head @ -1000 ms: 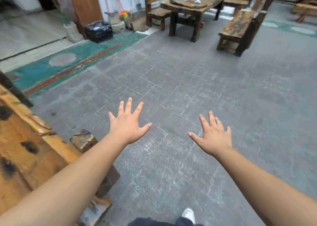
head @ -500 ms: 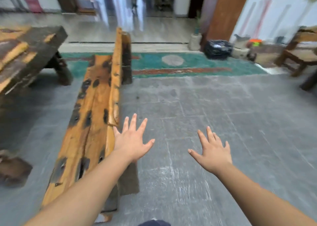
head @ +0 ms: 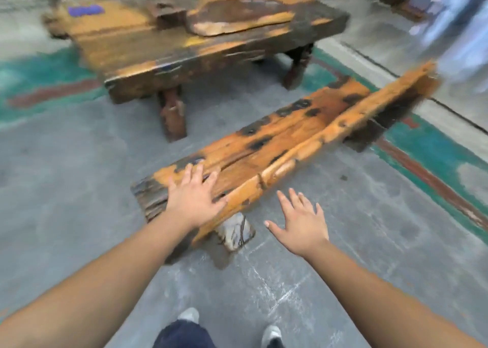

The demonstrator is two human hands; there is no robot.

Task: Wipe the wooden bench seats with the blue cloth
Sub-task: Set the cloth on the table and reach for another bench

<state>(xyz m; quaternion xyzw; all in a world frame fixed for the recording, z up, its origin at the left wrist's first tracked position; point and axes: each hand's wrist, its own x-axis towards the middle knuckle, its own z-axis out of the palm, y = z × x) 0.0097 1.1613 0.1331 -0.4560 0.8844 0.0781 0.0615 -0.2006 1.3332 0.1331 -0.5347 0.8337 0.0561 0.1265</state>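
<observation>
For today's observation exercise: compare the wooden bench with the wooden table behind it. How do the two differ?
The wooden bench sits low and narrow; the wooden table stands taller and broader. The wooden bench has a raised backrest plank along one side; the wooden table carries a slab tray and a blue cloth on top. The left hand is over the bench's near end; nothing reaches the table. Both are rough orange wood with dark patches.

Heavy wooden table (head: 184,46) on grey floor (head: 66,189), teal-and-red painted border (head: 433,157).
</observation>
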